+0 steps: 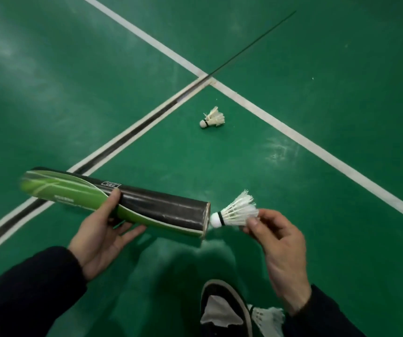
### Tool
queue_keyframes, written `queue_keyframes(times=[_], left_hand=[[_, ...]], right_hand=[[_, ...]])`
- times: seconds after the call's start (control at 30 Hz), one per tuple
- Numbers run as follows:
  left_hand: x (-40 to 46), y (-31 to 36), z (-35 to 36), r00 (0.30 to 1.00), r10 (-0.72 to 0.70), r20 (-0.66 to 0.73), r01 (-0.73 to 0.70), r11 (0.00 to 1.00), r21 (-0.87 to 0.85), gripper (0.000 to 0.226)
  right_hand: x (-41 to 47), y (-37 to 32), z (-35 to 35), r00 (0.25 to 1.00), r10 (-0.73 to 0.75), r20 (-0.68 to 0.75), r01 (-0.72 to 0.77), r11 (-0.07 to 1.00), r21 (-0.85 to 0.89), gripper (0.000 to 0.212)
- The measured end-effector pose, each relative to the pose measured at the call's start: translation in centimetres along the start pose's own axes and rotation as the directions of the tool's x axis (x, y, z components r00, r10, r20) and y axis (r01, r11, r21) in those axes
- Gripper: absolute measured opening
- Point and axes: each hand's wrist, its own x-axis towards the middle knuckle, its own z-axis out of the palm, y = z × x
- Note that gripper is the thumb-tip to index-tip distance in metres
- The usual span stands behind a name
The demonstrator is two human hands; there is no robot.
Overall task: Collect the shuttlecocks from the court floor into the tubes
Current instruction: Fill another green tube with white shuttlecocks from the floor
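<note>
My left hand point(100, 229) grips a black and green shuttlecock tube point(127, 200) from below, held almost level with its open end pointing right. My right hand point(278, 244) pinches a white shuttlecock point(235, 214) by its feathers. Its cork tip sits right at the tube's open end. A second shuttlecock point(212, 117) lies on its side on the green court floor further ahead. A third shuttlecock point(267, 318) lies on the floor beside my shoe, partly hidden by my right sleeve.
My black and white shoe point(222, 310) stands at the bottom middle. White court lines point(293, 135) cross ahead, one with a dark strip point(132, 132) along it. A thin dark seam point(254, 42) runs off to the far right.
</note>
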Motion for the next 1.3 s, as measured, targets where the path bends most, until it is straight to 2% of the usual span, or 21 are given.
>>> queue_keyframes(times=[0.07,0.13,0.17,0.27,0.33,0.37,0.43,0.53,0.6,0.63,0.67,0.7,0.73,0.77,0.83,0.93,1.0,1.07,1.17,1.23,1.3], left_hand=[[-0.3,0.8,0.4,1.0,0.019,-0.02,-0.019,1.0,-0.023,0.032],[-1.0,1.0,0.7,0.999,0.026,-0.021,-0.027,0.998,-0.06,0.032],[-1.6,0.8,0.8,1.0,0.027,-0.015,-0.028,0.997,-0.077,0.032],[-2.7,0.8,0.6,0.998,0.058,0.015,-0.057,0.996,-0.067,0.032],[-2.9,1.7,0.0,0.996,0.081,0.031,-0.079,0.996,-0.047,0.034],[-2.9,2.2,-0.3,0.995,0.093,0.041,-0.091,0.995,-0.043,0.034],[-2.5,3.1,-0.7,0.991,0.116,0.073,-0.113,0.993,-0.039,0.033],[-2.0,4.3,-1.6,0.982,0.16,0.099,-0.153,0.985,-0.079,0.028],[-1.6,4.9,-2.0,0.982,0.151,0.117,-0.14,0.985,-0.103,0.027],[-1.4,4.8,-2.2,0.982,0.135,0.134,-0.122,0.987,-0.1,0.029],[-1.4,4.5,-2.3,0.982,0.112,0.155,-0.1,0.991,-0.086,0.033],[-1.3,4.0,-2.3,0.981,0.084,0.177,-0.074,0.995,-0.061,0.037],[-1.4,3.4,-2.2,0.978,0.053,0.203,-0.046,0.998,-0.039,0.039],[-1.4,2.7,-2.1,0.972,0.019,0.232,-0.014,1.0,-0.024,0.039],[-1.6,1.6,-1.7,0.965,-0.03,0.262,0.031,1.0,0.001,0.034],[-1.7,0.5,-1.3,0.962,-0.063,0.266,0.063,0.998,0.009,0.031],[-1.5,0.1,-1.3,0.962,-0.069,0.264,0.066,0.998,0.019,0.032],[-1.1,-0.3,-1.4,0.968,-0.075,0.24,0.071,0.997,0.026,0.036],[-0.5,-0.7,-1.3,0.979,-0.078,0.188,0.076,0.997,0.016,0.034],[-0.2,-0.8,-1.5,0.983,-0.089,0.159,0.085,0.996,0.029,0.033],[0.2,-0.8,-1.8,0.988,-0.079,0.13,0.075,0.997,0.035,0.032]], right_hand=[[-0.7,-0.2,2.9,0.996,0.03,0.081,-0.03,1.0,0.006,0.015],[-1.1,-0.4,5.0,0.971,0.048,0.236,-0.019,0.992,-0.126,0.026],[-1.4,-0.2,5.7,0.938,0.077,0.337,-0.002,0.976,-0.218,0.03],[-1.4,-0.9,7.4,0.806,0.262,0.532,-0.022,0.91,-0.414,0.023],[-0.8,-1.5,8.3,0.711,0.279,0.646,-0.018,0.925,-0.381,0.038],[-0.6,-1.8,8.9,0.693,0.263,0.671,-0.021,0.938,-0.346,0.043],[-0.7,-2.0,9.8,0.773,0.162,0.613,-0.013,0.97,-0.241,0.045],[-1.6,-1.2,9.2,0.931,-0.081,0.355,0.118,0.99,-0.083,0.028],[-1.7,0.7,5.4,0.978,-0.087,0.189,0.125,0.972,-0.201,0.027],[-1.9,1.8,2.8,0.986,-0.021,0.166,0.085,0.917,-0.39,0.035],[-2.2,3.0,0.1,0.973,0.109,0.203,0.046,0.771,-0.635,0.043],[-2.8,4.4,-2.1,0.927,0.281,0.249,0.05,0.564,-0.824,0.049],[-3.4,5.9,-3.9,0.858,0.441,0.264,0.096,0.367,-0.925,0.053],[-4.1,7.0,-5.0,0.804,0.534,0.262,0.158,0.233,-0.96,0.057],[-5.4,8.7,-5.9,0.778,0.575,0.252,0.205,0.148,-0.968,0.063],[-6.9,9.9,-7.7,0.839,0.527,0.135,0.118,0.066,-0.991,0.074],[-8.4,10.5,-9.0,0.836,0.548,0.04,0.051,-0.004,-0.999,0.075],[-9.2,10.7,-9.8,0.876,0.48,0.039,-0.005,0.089,-0.996,0.053],[-7.5,8.4,-9.2,0.967,0.252,-0.04,-0.14,0.394,-0.908,0.033],[-5.7,5.7,-6.8,0.99,0.131,-0.052,-0.116,0.544,-0.831,0.032],[-4.4,3.3,-3.7,0.999,0.031,0.031,0.009,0.557,-0.83,0.034]])
